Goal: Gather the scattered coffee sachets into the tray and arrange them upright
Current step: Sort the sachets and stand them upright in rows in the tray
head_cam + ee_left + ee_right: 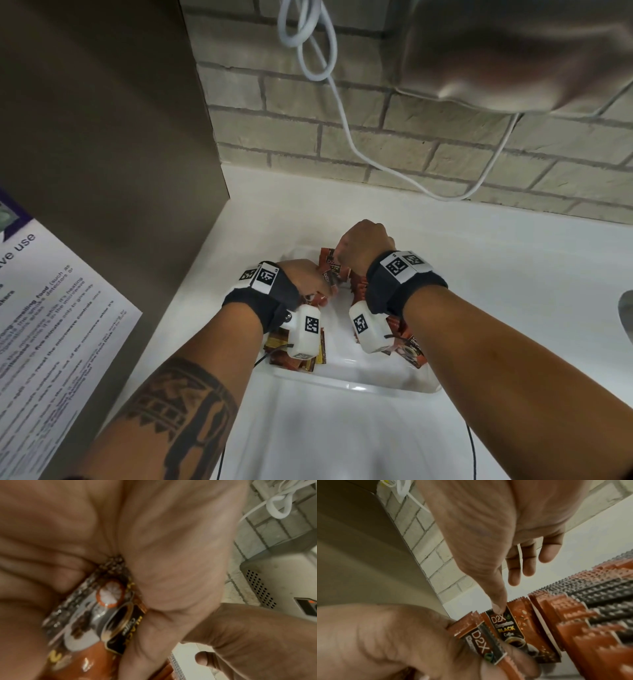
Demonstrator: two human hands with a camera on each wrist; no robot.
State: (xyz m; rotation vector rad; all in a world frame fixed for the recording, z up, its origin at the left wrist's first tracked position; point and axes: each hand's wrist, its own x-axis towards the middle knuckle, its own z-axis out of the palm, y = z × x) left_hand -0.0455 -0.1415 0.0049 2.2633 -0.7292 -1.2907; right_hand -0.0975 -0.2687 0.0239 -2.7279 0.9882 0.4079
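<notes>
A white tray (pixel 359 387) stands on the white counter, with orange and black coffee sachets (pixel 298 359) lying at its near left and others (pixel 411 353) at its right. My left hand (pixel 301 277) grips a bundle of sachets (pixel 109 608) over the tray's left side. My right hand (pixel 363 246) hovers just beyond it, thumb tip (pixel 500 608) pinching the top edge of a D2X sachet (pixel 508 628); its other fingers (pixel 522 563) hang behind. A row of upright sachets (pixel 573 615) stands to the right of that one. My wrists hide the tray's middle.
A tall grey appliance (pixel 102 137) with a printed notice (pixel 51 325) walls off the left. The brick wall (pixel 411 144) behind carries a looped white cable (pixel 342 113). A metallic unit (pixel 513 51) hangs at top right. A dark rounded edge (pixel 627 318) shows at far right.
</notes>
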